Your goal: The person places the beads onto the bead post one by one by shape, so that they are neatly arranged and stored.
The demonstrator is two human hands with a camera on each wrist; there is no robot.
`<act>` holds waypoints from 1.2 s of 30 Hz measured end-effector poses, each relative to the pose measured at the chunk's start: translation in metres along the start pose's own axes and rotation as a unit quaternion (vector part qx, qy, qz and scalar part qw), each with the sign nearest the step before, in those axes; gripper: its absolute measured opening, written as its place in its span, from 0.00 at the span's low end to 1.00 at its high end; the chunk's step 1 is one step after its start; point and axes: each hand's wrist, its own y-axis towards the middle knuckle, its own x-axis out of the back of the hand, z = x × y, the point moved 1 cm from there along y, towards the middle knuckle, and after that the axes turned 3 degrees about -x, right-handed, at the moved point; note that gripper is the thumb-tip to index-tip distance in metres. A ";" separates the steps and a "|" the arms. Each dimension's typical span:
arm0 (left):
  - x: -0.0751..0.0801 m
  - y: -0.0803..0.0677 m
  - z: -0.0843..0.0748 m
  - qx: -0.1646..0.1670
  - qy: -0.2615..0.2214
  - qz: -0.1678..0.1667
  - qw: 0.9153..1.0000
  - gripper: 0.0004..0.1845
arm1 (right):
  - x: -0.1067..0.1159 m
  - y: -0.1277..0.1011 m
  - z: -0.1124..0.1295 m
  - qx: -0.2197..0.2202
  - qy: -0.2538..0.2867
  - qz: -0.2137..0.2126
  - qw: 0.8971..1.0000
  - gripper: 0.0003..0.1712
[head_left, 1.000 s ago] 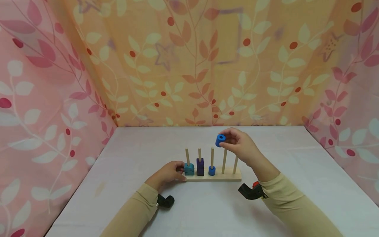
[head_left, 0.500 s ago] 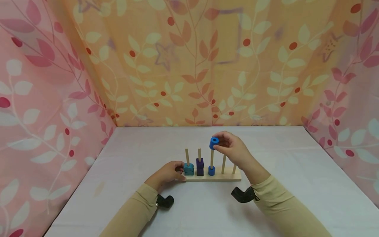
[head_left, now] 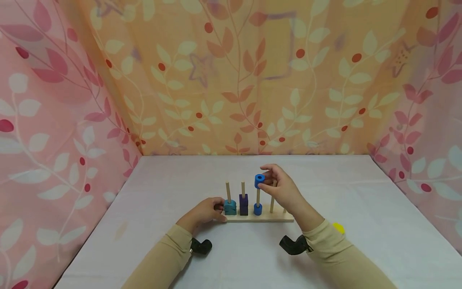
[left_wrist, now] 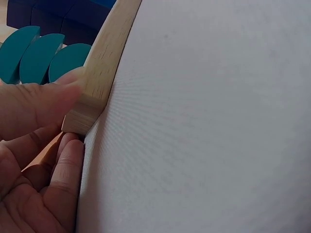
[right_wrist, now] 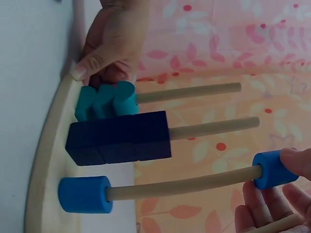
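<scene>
Blue and small, the loose ring [head_left: 259,180] sits right at the tip of the middle peg [head_left: 258,196], pinched at its side between the thumb and fingertips of the right hand [head_left: 279,188], with the peg already threaded into its bore in the right wrist view. It looks light and rigid, probably painted wood or foam, so a gentle pinch on the outer wall should be plenty; the smooth curved side could slip if squeezed off-centre. Below it, a second blue ring [head_left: 258,208] rests at the foot of the same peg, with bare dowel between the two. Over on the left, the left hand [head_left: 205,210] clamps the end of the wooden base [head_left: 265,218], thumb on top, fingers curled under the edge, next to the teal pieces [head_left: 230,207] and dark blue blocks [head_left: 244,204]. Neighbouring pegs stand close on either side, so fingers have little room; the white table [head_left: 361,208] lies open all around.
</scene>
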 end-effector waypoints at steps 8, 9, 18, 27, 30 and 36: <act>0.000 0.000 0.005 -0.008 -0.002 0.006 1.000 0.21 | -0.009 -0.002 -0.015 -0.025 0.008 -0.034 0.999 0.36; -0.001 0.000 0.005 -0.008 -0.003 0.006 1.000 0.21 | -0.010 -0.002 -0.018 -0.029 0.009 -0.036 0.999 0.36; -0.003 0.000 0.007 -0.007 0.006 -0.001 1.000 0.23 | -0.021 -0.006 -0.041 -0.066 0.037 -0.045 0.996 0.33; -0.002 0.000 0.007 -0.012 0.006 -0.003 1.000 0.23 | -0.029 -0.007 -0.061 -0.081 0.038 -0.062 0.994 0.22; -0.001 0.001 0.007 -0.014 0.004 0.000 1.000 0.23 | -0.030 -0.008 -0.065 -0.078 0.036 -0.068 0.994 0.20; 0.000 0.001 0.006 -0.021 -0.006 0.003 1.000 0.22 | -0.031 -0.009 -0.070 -0.084 0.041 -0.070 0.993 0.17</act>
